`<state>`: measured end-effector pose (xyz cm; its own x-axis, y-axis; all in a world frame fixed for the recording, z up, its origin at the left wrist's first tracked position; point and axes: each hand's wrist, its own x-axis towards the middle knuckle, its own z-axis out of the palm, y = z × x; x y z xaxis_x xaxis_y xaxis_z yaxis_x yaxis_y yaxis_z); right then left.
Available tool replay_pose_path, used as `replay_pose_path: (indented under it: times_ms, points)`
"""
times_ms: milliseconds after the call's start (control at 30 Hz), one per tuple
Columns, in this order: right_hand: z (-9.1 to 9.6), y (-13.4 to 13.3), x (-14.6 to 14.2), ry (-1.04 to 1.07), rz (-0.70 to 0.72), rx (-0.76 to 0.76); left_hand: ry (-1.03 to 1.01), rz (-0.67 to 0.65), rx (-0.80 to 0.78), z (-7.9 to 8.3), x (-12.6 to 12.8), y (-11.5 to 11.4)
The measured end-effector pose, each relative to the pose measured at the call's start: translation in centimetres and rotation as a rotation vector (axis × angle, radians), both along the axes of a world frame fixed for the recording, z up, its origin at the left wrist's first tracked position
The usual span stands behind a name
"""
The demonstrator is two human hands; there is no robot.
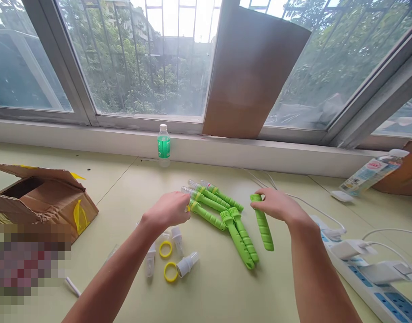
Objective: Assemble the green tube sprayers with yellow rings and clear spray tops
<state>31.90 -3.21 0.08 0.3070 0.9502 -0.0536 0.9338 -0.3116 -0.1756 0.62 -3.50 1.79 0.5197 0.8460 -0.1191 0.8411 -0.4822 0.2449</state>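
R hand [276, 204] has fingers curled round the top end of one green ribbed handle [263, 224], pinching it near its collar, the rest hanging free toward the table's near edge. L hand [168, 208] is loosely closed, fingertips on the end of a green piece in the pile of green handles [222, 211] mid-table; can't tell if it's truly gripped. Near the L wrist: two yellow rings [165, 249] & clear caps [187, 264]. Bottle w/ green label [164, 146] by the back edge, print unreadable. Cardboard box [41, 197] at L edge, power strip [370, 273] at R.
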Motion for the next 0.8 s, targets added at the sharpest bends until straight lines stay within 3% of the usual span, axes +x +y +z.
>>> replay_pose_path:
  times_ms: [167,267,467,800]
  points:
    - [2.2,-0.7,-2.0,0.001,0.059,0.133,-0.051,-0.036,0.083,0.3,-0.4,0.2]
    - [2.9,-1.3,-3.5,0.078,0.109,0.322,-0.07,-0.042,0.119,0.3,-0.6,0.5]
    - [3.1,-1.9,-5.0,0.415,0.209,0.589,-0.086,-0.046,0.164,0.4,-0.7,0.4]
    - [3.1,-1.7,-5.9,0.925,0.279,0.805,-0.164,-0.09,0.297,0.2,-0.8,0.6]
